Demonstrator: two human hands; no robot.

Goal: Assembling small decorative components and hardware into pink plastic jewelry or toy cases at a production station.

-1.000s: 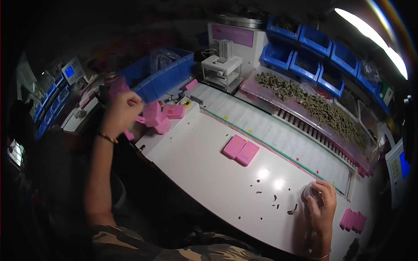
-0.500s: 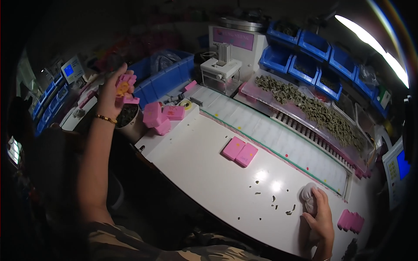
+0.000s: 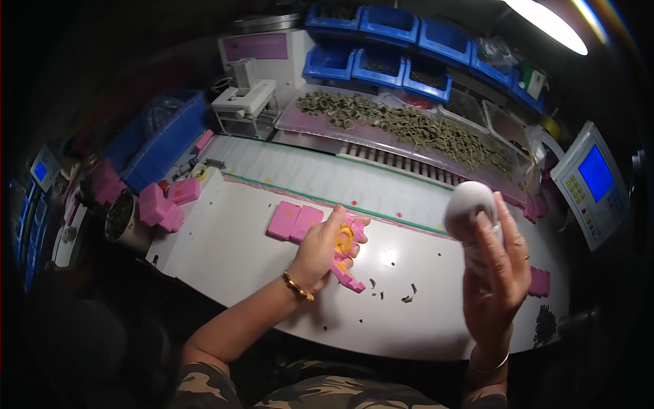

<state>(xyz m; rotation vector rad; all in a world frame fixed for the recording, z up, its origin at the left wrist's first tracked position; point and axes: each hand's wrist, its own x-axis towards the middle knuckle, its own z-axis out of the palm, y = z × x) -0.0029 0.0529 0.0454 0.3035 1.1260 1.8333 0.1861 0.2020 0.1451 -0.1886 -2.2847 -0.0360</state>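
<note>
My left hand point(image 3: 319, 253) is closed around a pink rubber mould point(image 3: 350, 277) with an orange-yellow inner part, held over the white worktop point(image 3: 245, 266). Beside that hand, two pink blocks point(image 3: 294, 221) lie against each other. To the right, my right hand point(image 3: 505, 273) grips a rounded, white, cloth-like bag point(image 3: 470, 208), raised above the worktop. The two hands are well apart. Small dark green scraps point(image 3: 409, 294) are scattered on the worktop between and below them.
Behind runs a pale strip with green edges point(image 3: 306, 175). Beyond it a tray holds many greenish ring-shaped pieces point(image 3: 409, 129), under blue bins point(image 3: 381, 63). A panel with a blue screen point(image 3: 594, 178) stands right. Stacked pink blocks point(image 3: 160, 206) and a blue crate point(image 3: 163, 146) are left.
My left hand has come from the far left to the middle with the pink mould. My right hand has lifted the white bag off the worktop. The view has turned right.
</note>
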